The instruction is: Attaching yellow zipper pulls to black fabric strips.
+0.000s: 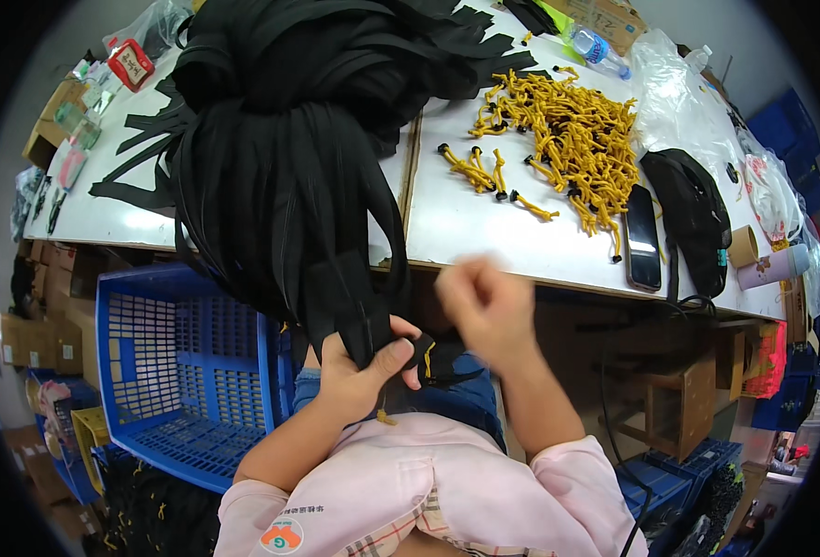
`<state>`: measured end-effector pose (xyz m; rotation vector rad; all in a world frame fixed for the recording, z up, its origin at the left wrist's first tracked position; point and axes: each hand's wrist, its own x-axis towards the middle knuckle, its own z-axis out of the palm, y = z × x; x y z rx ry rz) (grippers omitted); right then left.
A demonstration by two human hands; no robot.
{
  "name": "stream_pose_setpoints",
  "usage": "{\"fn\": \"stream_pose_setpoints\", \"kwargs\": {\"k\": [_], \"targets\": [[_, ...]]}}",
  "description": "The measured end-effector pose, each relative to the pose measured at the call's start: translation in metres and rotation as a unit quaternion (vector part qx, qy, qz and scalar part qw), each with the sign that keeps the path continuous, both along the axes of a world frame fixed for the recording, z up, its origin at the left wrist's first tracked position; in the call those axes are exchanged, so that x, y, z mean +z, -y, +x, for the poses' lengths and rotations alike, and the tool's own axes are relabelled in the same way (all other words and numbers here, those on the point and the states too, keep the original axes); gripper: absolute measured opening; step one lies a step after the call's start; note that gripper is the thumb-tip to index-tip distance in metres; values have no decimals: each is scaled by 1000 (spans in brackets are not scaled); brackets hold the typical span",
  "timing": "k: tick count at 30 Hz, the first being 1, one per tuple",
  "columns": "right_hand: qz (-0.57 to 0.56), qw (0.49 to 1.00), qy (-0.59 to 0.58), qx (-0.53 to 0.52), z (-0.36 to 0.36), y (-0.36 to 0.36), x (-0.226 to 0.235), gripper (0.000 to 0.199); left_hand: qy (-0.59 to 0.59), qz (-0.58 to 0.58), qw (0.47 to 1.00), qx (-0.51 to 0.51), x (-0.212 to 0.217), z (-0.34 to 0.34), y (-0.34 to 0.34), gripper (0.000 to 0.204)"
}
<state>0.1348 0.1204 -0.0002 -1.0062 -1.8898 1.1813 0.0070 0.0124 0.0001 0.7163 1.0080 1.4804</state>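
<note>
Left hand (365,367) grasping black straps (289,158), right hand (486,299) clenched and blurred, blue crate (182,371) beside, contents unclear

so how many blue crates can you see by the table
3 at least: a large blue crate left of the left hand, another at lower right, one far right. More may be hidden.

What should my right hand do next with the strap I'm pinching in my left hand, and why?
Probably bring the right hand down to the yellow cord at the strap end. The left hand pinches the black strap there, while the right hand is raised, blurred and apparently apart from it.
</note>
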Motion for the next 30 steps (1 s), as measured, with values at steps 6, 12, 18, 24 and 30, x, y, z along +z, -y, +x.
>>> {"fn": "stream_pose_setpoints", "kwargs": {"k": [6,12,18,24,30], "targets": [[318,885,275,-203,19,-85,-17,11,79,-71,994,-4,3,1,-7,19],[-17,993,-116,31,12,-3,2,14,-23,-91,993,77,-2,3,-6,19],[135,974,-152,103,7,16,3,19,-56,-33,994,84,-3,5,-6,15],[158,969,-128,139,9,15,9,20,-100,-20,992,78,0,4,-2,14],[52,979,-141,135,2,24,6,17,-168,9,977,133,6,11,0,16]]}}
